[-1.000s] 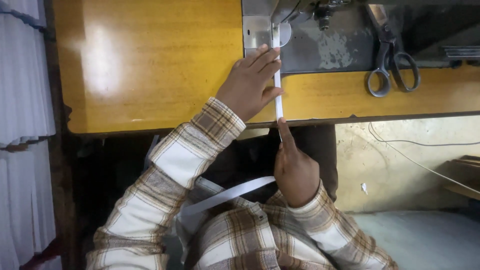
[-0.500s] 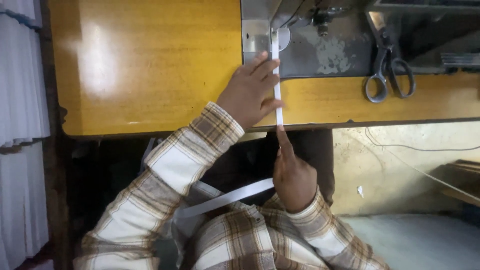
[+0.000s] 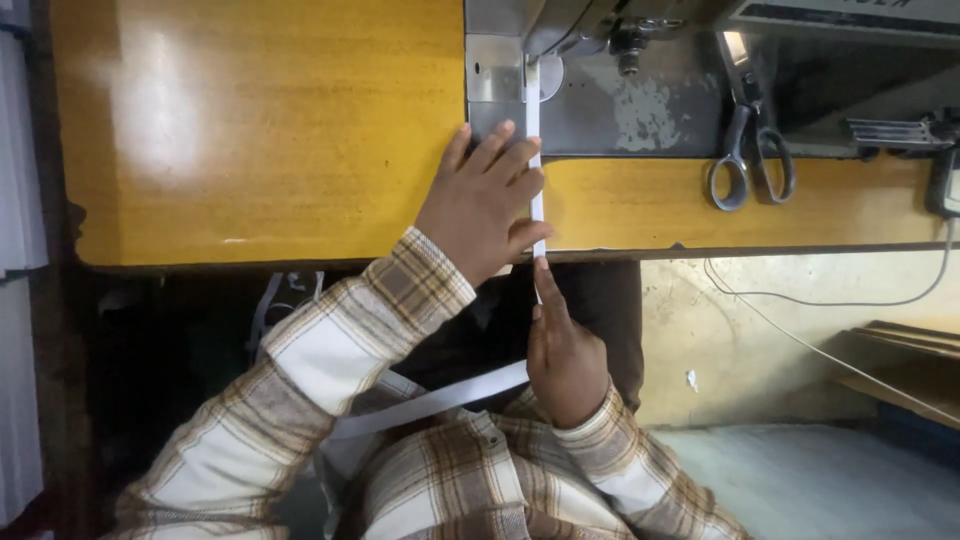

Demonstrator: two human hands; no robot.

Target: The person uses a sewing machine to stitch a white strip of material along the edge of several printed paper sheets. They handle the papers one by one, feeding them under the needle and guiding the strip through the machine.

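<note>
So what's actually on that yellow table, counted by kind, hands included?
Hands: 2, the left hand flat beside the strip and the right hand at the table edge
White strip: 1
Scissors: 1
Sewing machine: 1
Total: 5

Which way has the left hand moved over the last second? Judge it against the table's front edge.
No. The left hand still lies flat beside the white tape, fingertips on the grey machine bed and wrist at the table's front edge.

One white strip [image 3: 535,150], one pair of scissors [image 3: 748,150], two hands, and seemingly one sewing machine [image 3: 640,70].
</note>
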